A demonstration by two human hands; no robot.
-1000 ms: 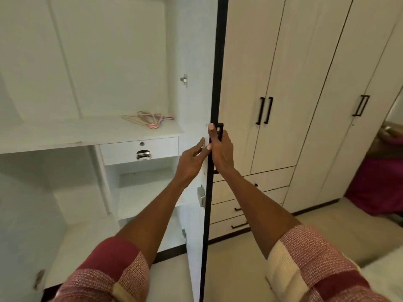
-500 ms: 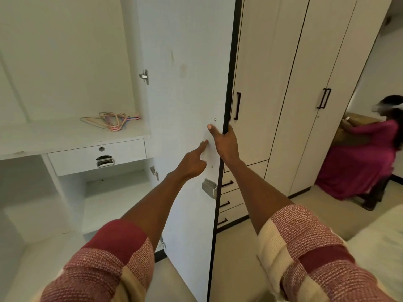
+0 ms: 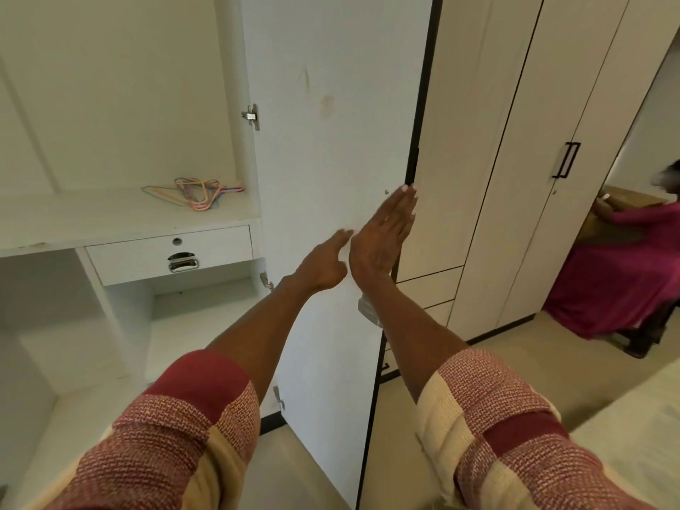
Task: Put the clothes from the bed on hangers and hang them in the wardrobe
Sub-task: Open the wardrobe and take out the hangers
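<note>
Fingers straight on both hands: the right hand (image 3: 386, 233) presses flat on the white wardrobe door (image 3: 331, 141), the left hand (image 3: 325, 265) touches beside it. Better to push steadily until fully open. Pastel wire hangers (image 3: 198, 193) lie on the far-left shelf (image 3: 110, 222).

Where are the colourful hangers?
The hangers lie in a pile on the white shelf inside the open wardrobe, left in the head view, above the small drawer.

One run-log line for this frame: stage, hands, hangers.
stage: opening wardrobe door | right hand: flat on door | left hand: open, by door | hangers: on shelf, untouched
</note>
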